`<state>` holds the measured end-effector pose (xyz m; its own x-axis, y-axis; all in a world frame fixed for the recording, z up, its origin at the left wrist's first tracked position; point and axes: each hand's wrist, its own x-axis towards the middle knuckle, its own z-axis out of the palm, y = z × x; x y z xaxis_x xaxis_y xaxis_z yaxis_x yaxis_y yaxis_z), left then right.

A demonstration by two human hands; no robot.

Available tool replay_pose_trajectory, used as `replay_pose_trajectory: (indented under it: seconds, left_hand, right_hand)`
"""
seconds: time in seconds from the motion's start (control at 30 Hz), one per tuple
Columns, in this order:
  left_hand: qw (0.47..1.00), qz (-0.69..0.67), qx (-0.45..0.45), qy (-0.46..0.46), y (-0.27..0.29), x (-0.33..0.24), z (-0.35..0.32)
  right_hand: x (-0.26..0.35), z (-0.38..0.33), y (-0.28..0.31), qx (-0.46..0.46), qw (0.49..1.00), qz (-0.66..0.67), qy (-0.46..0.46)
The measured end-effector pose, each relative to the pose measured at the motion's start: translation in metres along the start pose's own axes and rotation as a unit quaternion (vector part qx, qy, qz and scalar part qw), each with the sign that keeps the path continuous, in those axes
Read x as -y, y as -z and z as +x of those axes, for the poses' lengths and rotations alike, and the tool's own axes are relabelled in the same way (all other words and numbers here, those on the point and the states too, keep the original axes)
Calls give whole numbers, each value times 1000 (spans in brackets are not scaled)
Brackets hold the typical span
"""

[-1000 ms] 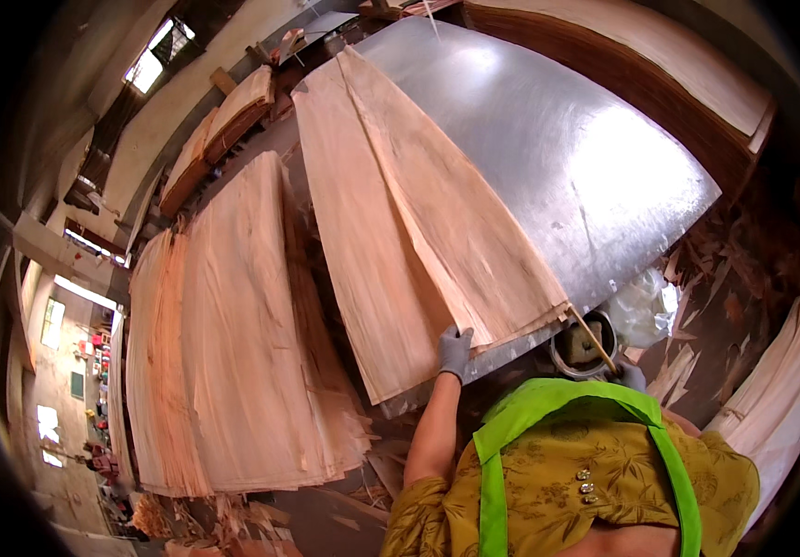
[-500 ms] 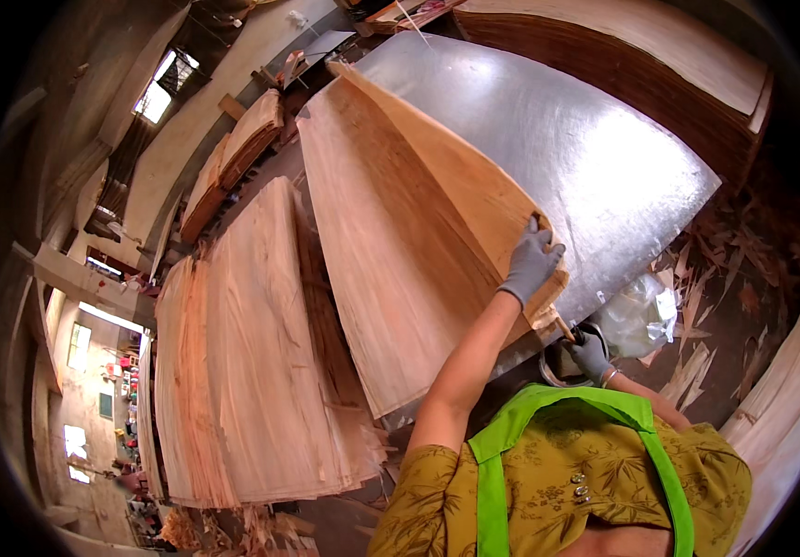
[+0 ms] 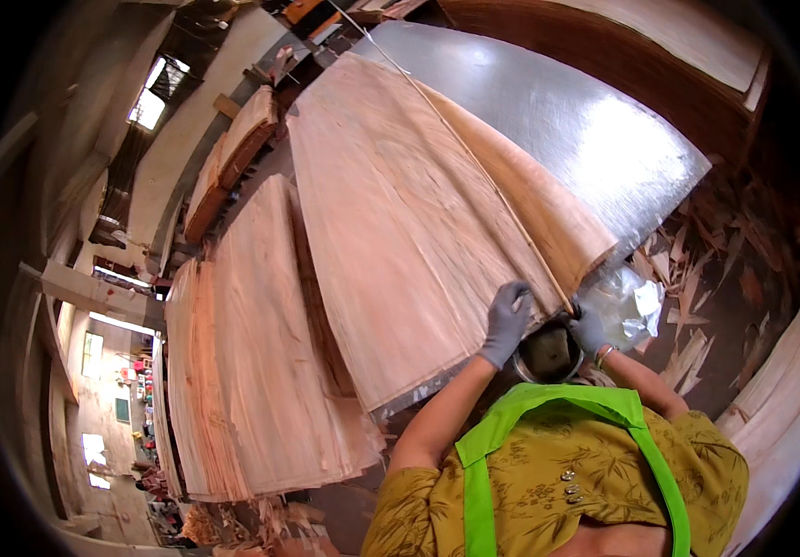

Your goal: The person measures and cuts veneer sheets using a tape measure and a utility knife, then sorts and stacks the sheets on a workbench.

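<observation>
A large pale wood veneer sheet (image 3: pixel 390 213) lies over a shiny metal sheet (image 3: pixel 567 121), its right part folded or curled up. My left hand (image 3: pixel 508 322), in a grey glove, is over the sheet's near edge, its fingers loosely bent and nothing visible in them. My right hand (image 3: pixel 587 331), also gloved, is closed round the near end of a long thin stick (image 3: pixel 488 176). That stick reaches diagonally across the veneer to beyond its far edge. Just below the hands stands a round container (image 3: pixel 548 357) with dark contents.
More veneer sheets (image 3: pixel 260 343) are stacked at the left, with a smaller stack (image 3: pixel 233 158) behind. A tall veneer pile (image 3: pixel 604 56) stands at the far right. Clear plastic (image 3: pixel 630 302) and wood scraps (image 3: pixel 697 269) lie on the floor at right.
My left hand has let go of the raised veneer edge and moved nearer me. The veneer has spread rightward, and the stick in my right hand now lies across it.
</observation>
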<state>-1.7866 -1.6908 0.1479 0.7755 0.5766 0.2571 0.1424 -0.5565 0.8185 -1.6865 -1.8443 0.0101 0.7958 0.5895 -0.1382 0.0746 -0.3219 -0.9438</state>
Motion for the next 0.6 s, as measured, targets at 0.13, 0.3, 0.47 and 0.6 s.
replay_pose_trajectory:
  seconds: [0.13, 0.3, 0.47, 0.6]
  left_hand:
    - [950, -210, -2, 232, -10, 43, -54]
    - [789, -492, 24, 366, -2, 45, -38]
    - [869, -339, -162, 321, 57, 13, -29]
    - [873, -253, -249, 335, 105, 77, -112]
  right_hand:
    - [15, -4, 12, 80, 995, -42, -45]
    - [80, -46, -20, 178, 969, -36, 170]
    - [88, -46, -35, 231, 951, -25, 203]
    - [79, -25, -46, 185, 932, -227, 212]
